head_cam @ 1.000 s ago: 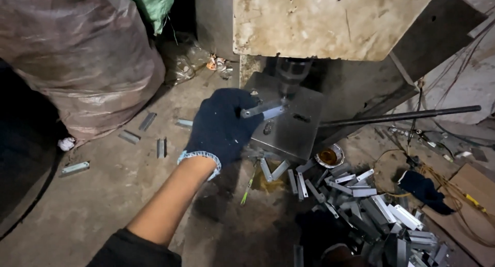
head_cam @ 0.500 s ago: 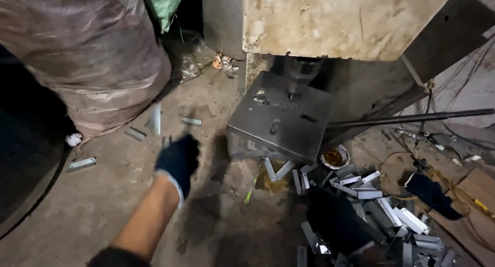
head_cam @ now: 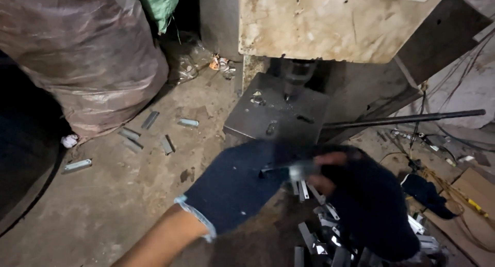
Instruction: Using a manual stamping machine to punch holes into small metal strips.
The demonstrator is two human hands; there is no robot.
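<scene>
Press ram point(head_cam: 298, 78) crowds plate point(head_cam: 273, 115); left floor point(head_cam: 118, 195) open.

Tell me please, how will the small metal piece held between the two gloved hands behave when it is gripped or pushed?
The metal piece looks like a flat, short strip, so it is probably stiff and unlikely to roll. It seems small against the left hand and right hand, so probably light. Its shiny surface may slip in gloves.

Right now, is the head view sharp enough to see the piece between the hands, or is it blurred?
Head view: left hand, right hand and the small metal piece between them are motion-blurred; the press plate is sharper; the left edge is in deep shadow.
</scene>
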